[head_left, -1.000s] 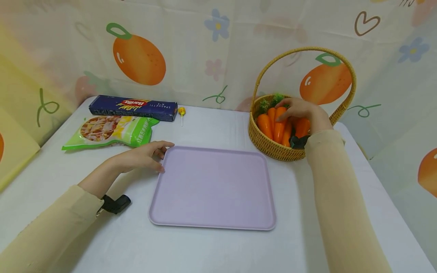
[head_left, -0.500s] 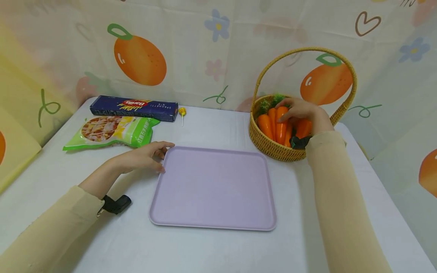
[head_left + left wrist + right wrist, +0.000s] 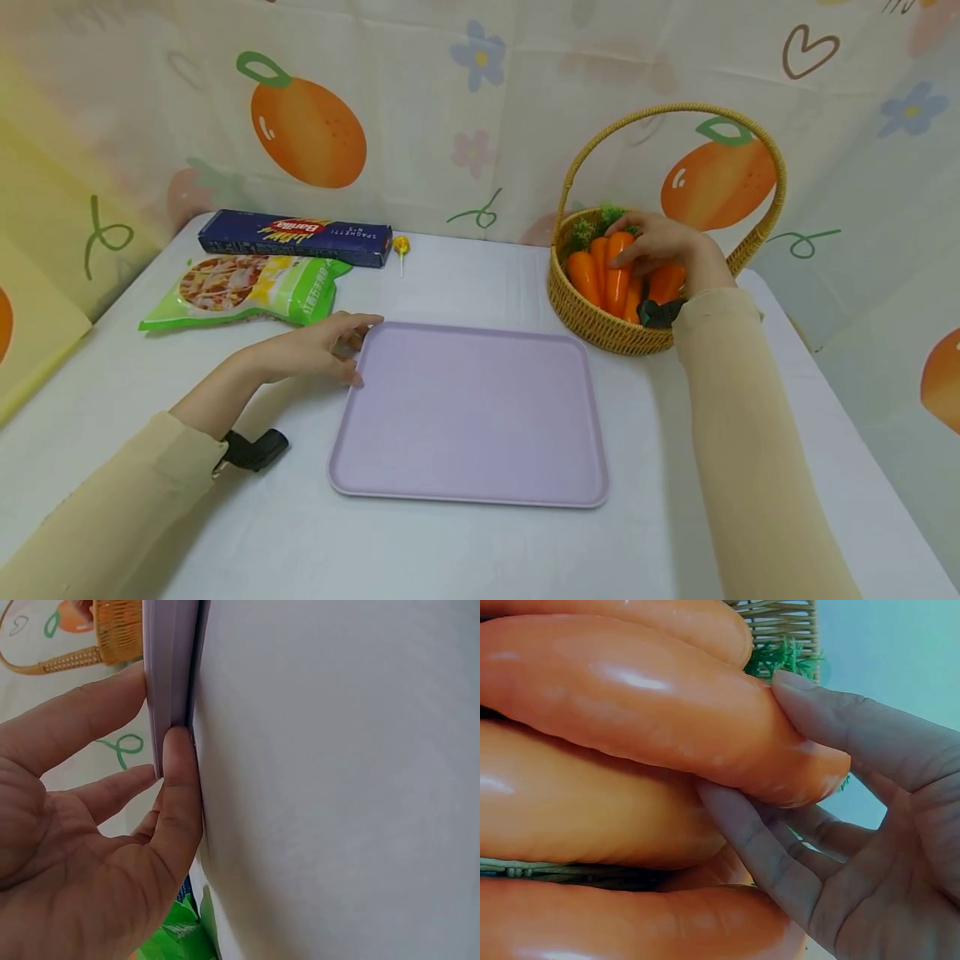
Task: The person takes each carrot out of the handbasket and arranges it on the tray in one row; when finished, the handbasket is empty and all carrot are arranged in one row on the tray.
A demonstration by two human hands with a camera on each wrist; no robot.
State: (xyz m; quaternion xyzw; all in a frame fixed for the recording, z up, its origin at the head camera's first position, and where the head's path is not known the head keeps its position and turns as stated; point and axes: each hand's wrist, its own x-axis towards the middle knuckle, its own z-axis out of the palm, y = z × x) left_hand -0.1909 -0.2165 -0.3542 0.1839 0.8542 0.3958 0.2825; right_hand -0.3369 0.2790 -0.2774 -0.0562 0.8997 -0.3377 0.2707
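Note:
A pale purple rectangular tray [image 3: 468, 417] lies flat on the white table. My left hand [image 3: 311, 348] holds its left edge near the far corner; in the left wrist view the thumb is on the rim and a finger [image 3: 180, 780] is tucked against the underside. At the right, my right hand [image 3: 663, 242] reaches into a wicker basket [image 3: 596, 323] of orange carrots. Thumb and fingers pinch the end of one shiny carrot [image 3: 645, 697] there, which lies against the others. Green leafy tops [image 3: 784, 660] show beside the thumb.
Behind the left hand lie a green-edged food bag [image 3: 247, 287] and a dark blue spaghetti box [image 3: 296, 237]. A yellow lollipop [image 3: 402, 247] is beside the box's right end. The basket's tall handle [image 3: 678, 108] arches over the right wrist. A printed cloth hangs behind.
Very little differs. The left thumb has slid slightly along the tray's edge toward the near side. The right hand stays at the carrot.

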